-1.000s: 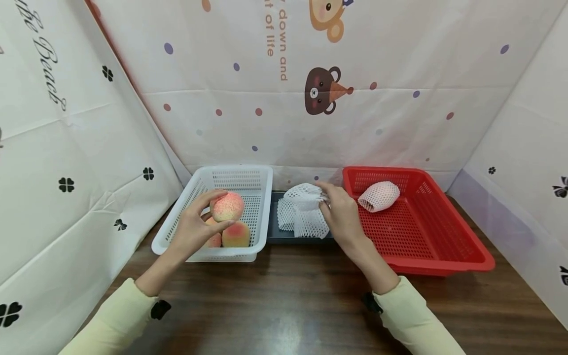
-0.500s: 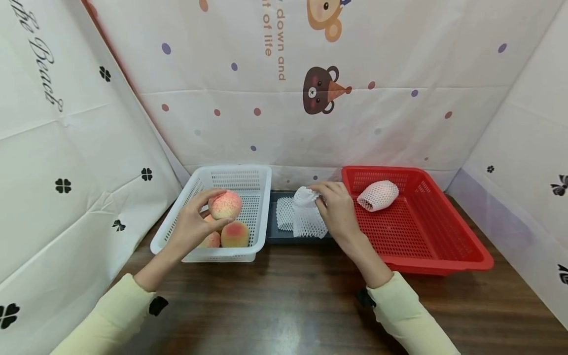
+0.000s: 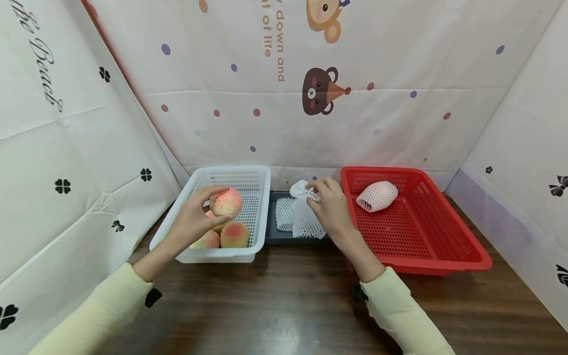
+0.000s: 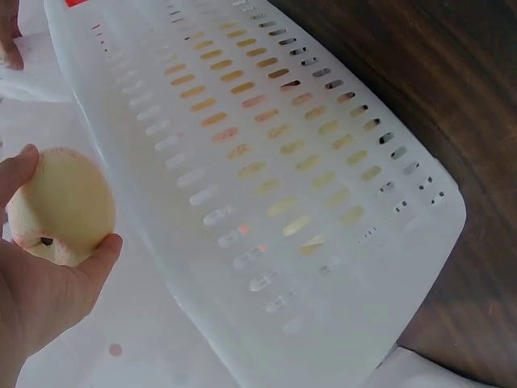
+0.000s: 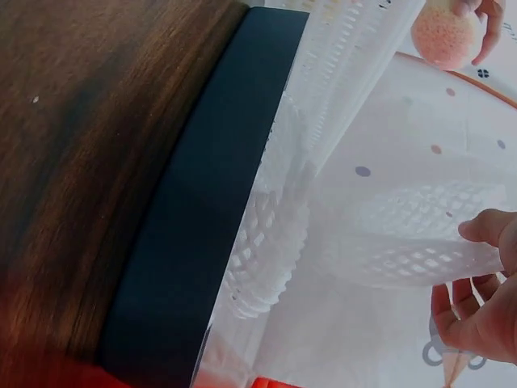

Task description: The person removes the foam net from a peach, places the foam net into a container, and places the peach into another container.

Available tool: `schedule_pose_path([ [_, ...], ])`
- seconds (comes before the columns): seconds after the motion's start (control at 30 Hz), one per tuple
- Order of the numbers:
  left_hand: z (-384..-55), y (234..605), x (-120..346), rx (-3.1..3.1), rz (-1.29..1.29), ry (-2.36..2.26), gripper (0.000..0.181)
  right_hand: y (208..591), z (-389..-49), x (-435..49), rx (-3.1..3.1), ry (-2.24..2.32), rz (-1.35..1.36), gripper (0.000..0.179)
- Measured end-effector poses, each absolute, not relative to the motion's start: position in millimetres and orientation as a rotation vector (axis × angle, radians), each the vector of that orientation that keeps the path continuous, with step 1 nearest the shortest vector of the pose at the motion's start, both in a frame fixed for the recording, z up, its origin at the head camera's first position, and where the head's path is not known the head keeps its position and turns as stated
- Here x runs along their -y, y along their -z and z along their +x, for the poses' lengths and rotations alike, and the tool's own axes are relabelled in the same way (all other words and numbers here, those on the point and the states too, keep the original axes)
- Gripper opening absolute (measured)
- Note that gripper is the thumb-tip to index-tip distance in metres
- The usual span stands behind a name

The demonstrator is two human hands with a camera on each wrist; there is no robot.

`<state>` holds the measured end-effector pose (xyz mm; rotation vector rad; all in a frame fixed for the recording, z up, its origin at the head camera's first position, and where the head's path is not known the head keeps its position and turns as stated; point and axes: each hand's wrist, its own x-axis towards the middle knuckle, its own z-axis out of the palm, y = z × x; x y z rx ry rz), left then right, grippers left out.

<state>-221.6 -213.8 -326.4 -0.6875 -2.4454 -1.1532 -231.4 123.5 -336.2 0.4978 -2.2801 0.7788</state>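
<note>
Over the white basket, my left hand grips a pink-and-yellow peach between thumb and fingers. The left wrist view shows that peach's pale underside with a small dark hollow. My right hand pinches one end of a white foam net sleeve above the dark tray. In the right wrist view the held sleeve stretches sideways from the thumb and fingertips. More foam net sleeves lie flat in the tray. Several other peaches sit in the white basket, partly hidden by my left hand.
A red basket stands at the right, with a net-covered peach near its back left. Patterned cloth walls the back and sides. Brown wooden tabletop extends in front of the containers.
My right hand has shifted slightly left and up, and the pinched sleeve has come clear of the others and narrowed. The peach in my left hand has stayed nearly in place.
</note>
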Motion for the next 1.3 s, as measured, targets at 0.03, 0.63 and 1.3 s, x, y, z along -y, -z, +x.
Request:
schedule_pose_path([
  [0.03,-222.3,325.6,213.5,2.446,-0.693,1.153,0.069,336.4,-233.0,-121.7,2.285,-0.77,0.494,0.023],
  [0.63,-233.8,318.7,210.0,2.528,-0.689,1.08,0.068,364.9,-276.6,-77.9,2.73,-0.415,0.539,0.021],
  [1.3,-255.6,314.9,208.0,2.654,-0.702,0.892,0.066,374.7,-275.0,-65.7,3.181,-0.18,1.004,0.04],
])
